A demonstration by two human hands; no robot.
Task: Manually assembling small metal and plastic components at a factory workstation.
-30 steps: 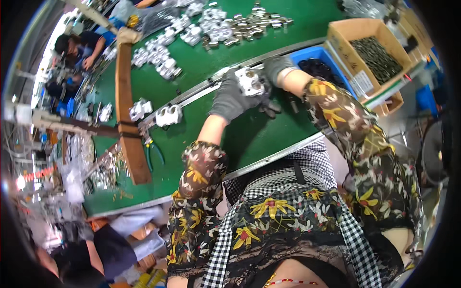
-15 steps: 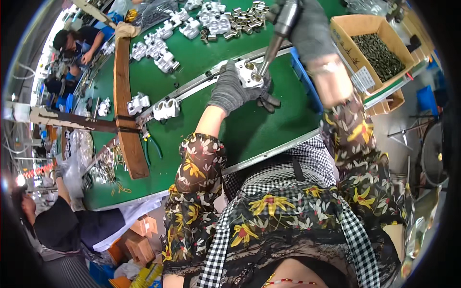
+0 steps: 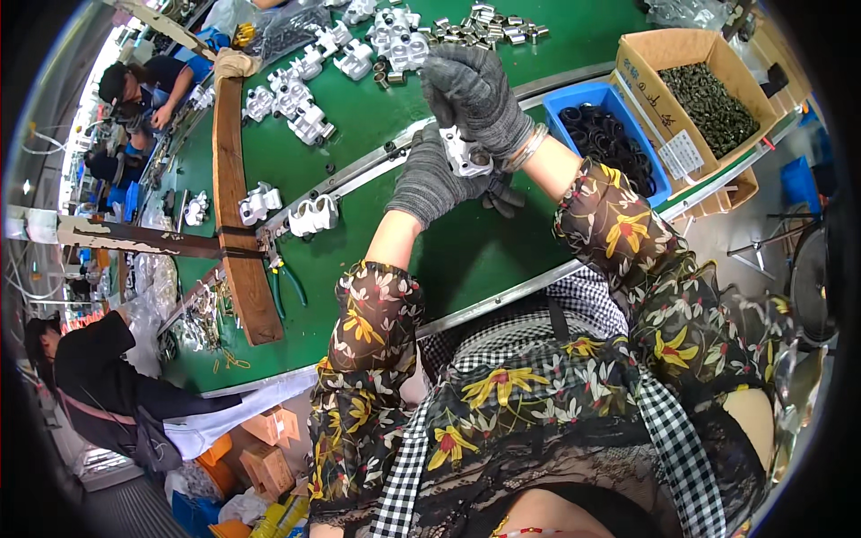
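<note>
Head view: the metal tool my right hand (image 3: 484, 99) had set against the silver casting (image 3: 469, 157) half a second earlier was gone from sight, and that hand now hung over the casting's upper end, turned toward the loose castings (image 3: 395, 40) and metal sleeves (image 3: 493, 27). I judged that the tool contact had ended while the same part remained in work. My left hand (image 3: 430, 184) had hardly moved; its grip was wrapped around the casting, keeping it above the table (image 3: 323, 269) near the metal rail, bore end toward me. The blue bin (image 3: 662, 186) of black rings, mostly blocked by my right arm earlier, was back in plain view. Right grip: gloved fingers bent and bunched, but I couldn't tell whether they pinched anything small, or whether they touched the casting or only overlapped it. The casting's top was covered by that glove, its underside by my left fingers. The inside of the bore was too small to make out, so any sleeve seated there couldn't be confirmed. Far-left bench clutter was bent by the lens.
</note>
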